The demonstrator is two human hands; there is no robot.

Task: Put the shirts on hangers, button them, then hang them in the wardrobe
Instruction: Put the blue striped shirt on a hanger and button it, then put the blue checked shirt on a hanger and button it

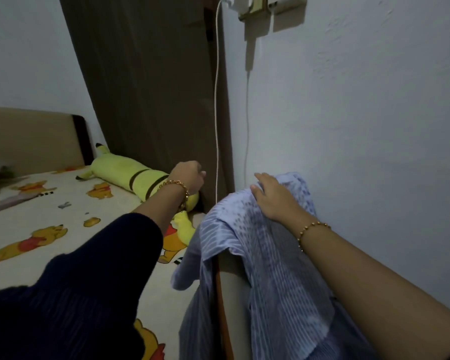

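A pale blue striped shirt [260,255] is draped over the padded end board of the bed [234,287], right of centre. My right hand [273,198] lies on the shirt's top, with fingers curled into the cloth near the collar. My left hand [190,178] is raised left of the shirt, fingers curled into a fist, close to the brown door [151,81]. Whether that fist holds anything is hidden. No hanger shows.
A bed with a cartoon-bear sheet [50,224] fills the left. A long yellow plush toy [130,175] lies along the door. A white cable [217,100] hangs from a wall socket [255,6]. A pale wall [361,126] closes the right side.
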